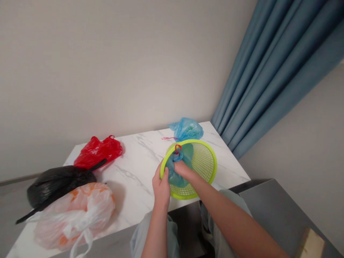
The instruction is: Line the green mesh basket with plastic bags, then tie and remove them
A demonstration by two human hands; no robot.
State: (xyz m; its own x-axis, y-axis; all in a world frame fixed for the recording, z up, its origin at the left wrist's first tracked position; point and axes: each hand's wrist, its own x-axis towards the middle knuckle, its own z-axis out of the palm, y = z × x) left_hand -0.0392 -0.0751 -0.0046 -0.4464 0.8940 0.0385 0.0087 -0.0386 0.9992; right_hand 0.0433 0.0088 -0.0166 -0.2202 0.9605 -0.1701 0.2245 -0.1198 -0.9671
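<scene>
My left hand (161, 187) and my right hand (182, 170) both grip a teal plastic bag (176, 177), gathered and twisted near its top. The bag lies against a round lime-green mesh basket (201, 161), which stands tilted on its side or is held up at the table's near edge. A small red loop (177, 148) sits at the bag's gathered neck. Behind the basket lies a tied light-blue plastic bag (186, 129). To the left lie a red plastic bag (98, 152), a black plastic bag (56, 186), and a white bag with orange print (73, 215).
The bags and basket are on a white marble-look table (139, 172). A thin red-and-white strip (169, 138) lies by the blue bag. A blue curtain (268, 71) hangs at the right, beside a pale wall. A grey surface (274, 211) sits lower right, with a wooden block (311, 244).
</scene>
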